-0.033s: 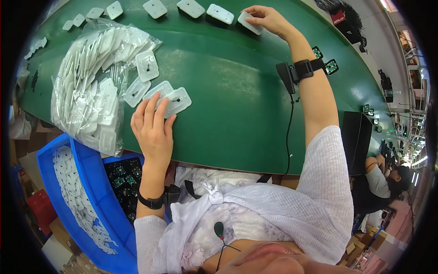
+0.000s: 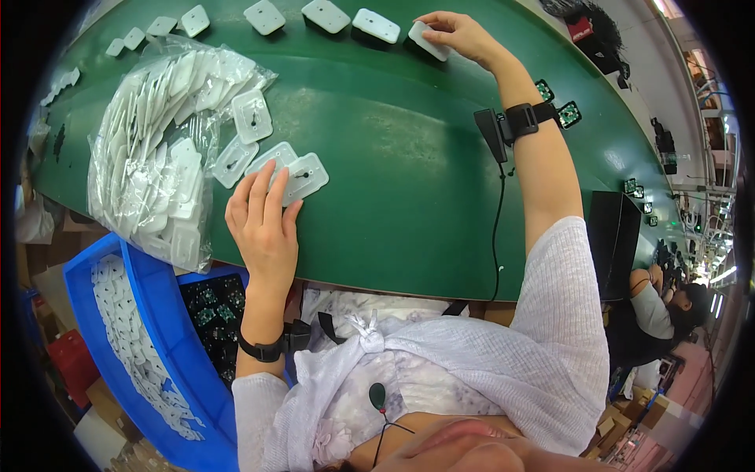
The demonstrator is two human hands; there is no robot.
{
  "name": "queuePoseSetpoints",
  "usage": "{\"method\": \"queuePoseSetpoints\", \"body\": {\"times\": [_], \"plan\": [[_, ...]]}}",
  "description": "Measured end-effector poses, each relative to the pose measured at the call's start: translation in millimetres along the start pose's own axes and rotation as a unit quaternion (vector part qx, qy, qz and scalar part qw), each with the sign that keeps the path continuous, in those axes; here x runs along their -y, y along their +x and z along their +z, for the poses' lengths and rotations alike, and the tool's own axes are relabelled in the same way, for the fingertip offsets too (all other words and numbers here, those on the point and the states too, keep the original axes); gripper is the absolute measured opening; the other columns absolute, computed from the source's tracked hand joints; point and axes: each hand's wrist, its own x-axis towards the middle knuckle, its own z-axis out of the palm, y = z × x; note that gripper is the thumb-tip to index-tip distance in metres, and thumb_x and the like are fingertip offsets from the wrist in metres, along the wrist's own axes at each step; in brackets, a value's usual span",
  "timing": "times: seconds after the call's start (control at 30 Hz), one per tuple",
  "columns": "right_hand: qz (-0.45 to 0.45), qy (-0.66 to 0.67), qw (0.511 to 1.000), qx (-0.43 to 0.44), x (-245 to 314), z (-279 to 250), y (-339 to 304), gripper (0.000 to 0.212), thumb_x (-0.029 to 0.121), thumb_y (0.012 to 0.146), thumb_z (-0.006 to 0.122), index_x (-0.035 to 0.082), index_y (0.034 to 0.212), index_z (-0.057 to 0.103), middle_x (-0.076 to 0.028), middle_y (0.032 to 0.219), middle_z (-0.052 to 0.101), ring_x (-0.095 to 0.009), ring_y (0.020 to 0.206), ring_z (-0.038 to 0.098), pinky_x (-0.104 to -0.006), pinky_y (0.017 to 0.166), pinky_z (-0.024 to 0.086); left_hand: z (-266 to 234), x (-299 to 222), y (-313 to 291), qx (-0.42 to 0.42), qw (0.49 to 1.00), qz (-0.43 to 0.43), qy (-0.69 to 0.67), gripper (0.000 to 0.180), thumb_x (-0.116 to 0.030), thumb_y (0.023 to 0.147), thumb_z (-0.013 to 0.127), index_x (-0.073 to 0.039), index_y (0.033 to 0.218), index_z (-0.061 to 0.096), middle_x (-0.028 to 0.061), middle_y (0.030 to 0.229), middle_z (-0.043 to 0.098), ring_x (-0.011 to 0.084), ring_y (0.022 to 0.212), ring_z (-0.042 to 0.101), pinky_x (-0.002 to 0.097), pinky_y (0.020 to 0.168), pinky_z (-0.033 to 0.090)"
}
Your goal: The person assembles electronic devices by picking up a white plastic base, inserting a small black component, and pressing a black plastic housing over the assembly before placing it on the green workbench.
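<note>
At the far side of the table, my right hand (image 2: 454, 35) is closed with thumb and fingers on the edge of a white plastic cover (image 2: 429, 47), which has a dark body beneath it. To its left stand several more white-topped dark pieces (image 2: 376, 25) in a curved row. My left hand (image 2: 263, 216) rests with fingers stretched out over loose white covers; its fingertips touch the front one, a rounded rectangular cover (image 2: 311, 179) lying hollow side up. Parts of the covers under the fingers are hidden. Another loose cover (image 2: 252, 116) lies behind them.
Left of my left hand lies a clear plastic bag (image 2: 118, 169) full of white covers. A blue bin (image 2: 149, 283) with small white parts stands below the table's left edge, beside a dark tray of circuit boards (image 2: 216, 315). Another person (image 2: 657, 307) sits at the right.
</note>
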Motion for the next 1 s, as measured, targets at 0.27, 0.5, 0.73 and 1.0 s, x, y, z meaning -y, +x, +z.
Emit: {"method": "queuePoseSetpoints", "body": {"times": [0.27,0.5,0.73,1.0], "plan": [[-0.022,-0.406,0.850,-0.335,-16.4,-65.9,-60.7,0.031,0.032,0.088,0.064,0.009,0.109,0.066,-0.012,0.109,0.064,-0.029,0.097,0.062,-0.0374,0.083,0.050,0.6,-10.4,-0.2,-0.005,0.998,0.046,-0.050,0.048,0.002,0.078,0.064,-0.005,0.125,0.058,0.0065,0.110,0.066,0.0287,0.115,0.054,0.0444,0.100,0.039],[0.299,-0.448,0.822,-0.184,-29.7,-83.0,-120.1,0.051,0.057,0.086,0.056,0.013,0.110,0.066,-0.012,0.106,0.064,-0.035,0.093,0.063,-0.0429,0.081,0.051,12.7,-40.4,-2.8,0.044,0.984,0.093,-0.145,0.048,0.003,0.076,0.063,-0.005,0.123,0.058,0.0090,0.106,0.065,0.0286,0.107,0.057,0.0421,0.091,0.045],[0.074,0.089,0.959,-0.257,5.1,-28.3,-165.7,0.052,0.024,0.088,0.068,0.009,0.135,0.051,-0.010,0.105,0.061,-0.016,0.094,0.062,-0.0289,0.082,0.050,38.3,-71.7,5.5,0.067,0.969,0.115,-0.209,0.048,0.003,0.075,0.064,-0.003,0.122,0.057,0.0117,0.119,0.058,0.0314,0.108,0.053,0.0396,0.090,0.047],[-0.038,-0.038,0.993,-0.101,48.6,52.0,-256.3,0.050,0.006,0.082,0.070,0.006,0.130,0.055,-0.008,0.116,0.059,-0.019,0.108,0.057,-0.0324,0.095,0.044,47.0,-65.4,8.0,0.053,0.959,0.078,-0.269,0.058,0.006,0.071,0.067,-0.001,0.126,0.051,0.0141,0.117,0.058,0.0345,0.109,0.051,0.0417,0.094,0.044]]}}
